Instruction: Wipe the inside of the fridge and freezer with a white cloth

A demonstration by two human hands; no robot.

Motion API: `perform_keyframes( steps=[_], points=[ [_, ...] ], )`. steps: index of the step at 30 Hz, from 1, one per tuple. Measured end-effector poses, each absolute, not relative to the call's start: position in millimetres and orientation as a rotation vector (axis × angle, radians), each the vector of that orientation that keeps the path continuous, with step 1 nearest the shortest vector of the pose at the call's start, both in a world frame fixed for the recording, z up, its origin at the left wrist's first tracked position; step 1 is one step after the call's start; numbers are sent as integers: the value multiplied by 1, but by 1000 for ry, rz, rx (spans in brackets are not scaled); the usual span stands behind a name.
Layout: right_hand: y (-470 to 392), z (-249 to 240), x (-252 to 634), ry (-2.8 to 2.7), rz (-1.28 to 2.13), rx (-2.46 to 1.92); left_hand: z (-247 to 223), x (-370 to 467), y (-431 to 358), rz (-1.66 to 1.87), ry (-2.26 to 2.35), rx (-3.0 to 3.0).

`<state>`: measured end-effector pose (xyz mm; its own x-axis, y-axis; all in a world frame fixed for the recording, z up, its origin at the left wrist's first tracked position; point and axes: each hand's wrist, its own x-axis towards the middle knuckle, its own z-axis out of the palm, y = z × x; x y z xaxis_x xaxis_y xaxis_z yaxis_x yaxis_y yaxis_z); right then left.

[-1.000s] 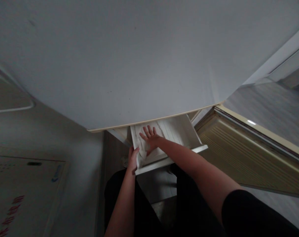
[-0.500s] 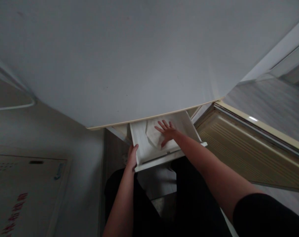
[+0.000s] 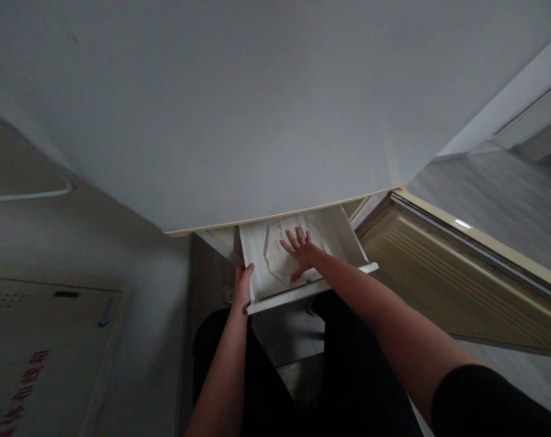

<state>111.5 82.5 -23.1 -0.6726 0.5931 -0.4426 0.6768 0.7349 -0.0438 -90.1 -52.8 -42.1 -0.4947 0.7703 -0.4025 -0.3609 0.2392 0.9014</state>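
Note:
A white drawer (image 3: 275, 300) is pulled out from beneath a broad pale top. On its floor lies a thin whitish cloth (image 3: 274, 258), spread flat; its exact material I cannot tell. My right hand (image 3: 302, 250) rests palm down over the cloth, fingers spread, covering part of it. At the drawer's left side, my left hand (image 3: 243, 287) is closed around the side wall near the front corner, with the thumb over the upper edge.
The pale top (image 3: 239, 127) overhangs the back of the drawer. To the right, a cream-framed door (image 3: 430, 267) stands swung out. A light metal panel with red writing (image 3: 70, 358) is at the lower left. Grey flooring (image 3: 498, 188) shows at right.
My right hand has shifted slightly left, and the cloth beneath has moved a little to the left too. My left hand stays on the drawer's side.

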Motion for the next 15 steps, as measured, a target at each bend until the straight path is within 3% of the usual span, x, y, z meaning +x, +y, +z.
perform_keyframes(
  steps=[8,15],
  points=[
    [43,-25,7,2390,-328,1051,-49,-89,-50,1500,1446,376],
    [27,-23,-9,2223,-394,1065,-56,-89,-50,1529,1406,391]
  ],
)
